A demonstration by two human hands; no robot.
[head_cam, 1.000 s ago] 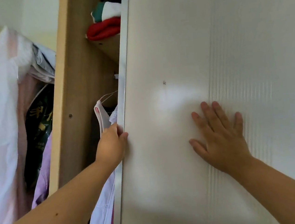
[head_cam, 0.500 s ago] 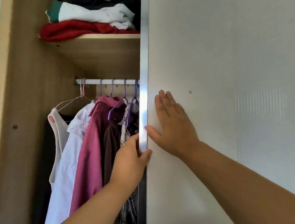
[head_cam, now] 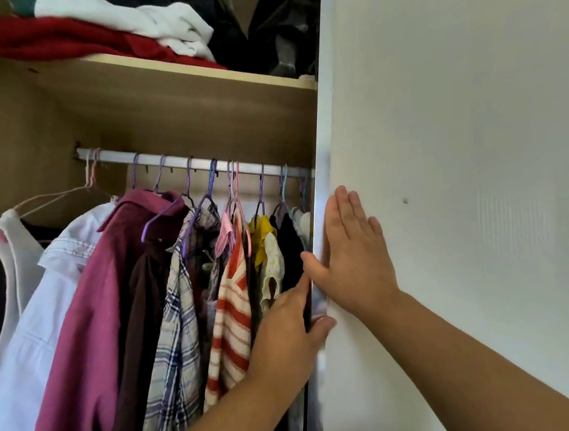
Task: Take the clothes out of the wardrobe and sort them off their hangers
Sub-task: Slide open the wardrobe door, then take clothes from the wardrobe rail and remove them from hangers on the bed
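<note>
Colourful clothes [head_cam: 89,318] hang close-packed on hangers [head_cam: 163,212] in the wardrobe [head_cam: 181,114].

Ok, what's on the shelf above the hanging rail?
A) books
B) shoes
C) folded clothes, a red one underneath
C: a folded red garment lies under folded white clothes on the wooden shelf above the white metal rail.

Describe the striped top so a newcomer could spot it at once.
Look at the white rail under the shelf. Toward the door, between the blue plaid shirt and the yellow garment, hangs the striped top. It alone has broad red and cream bands.
</note>
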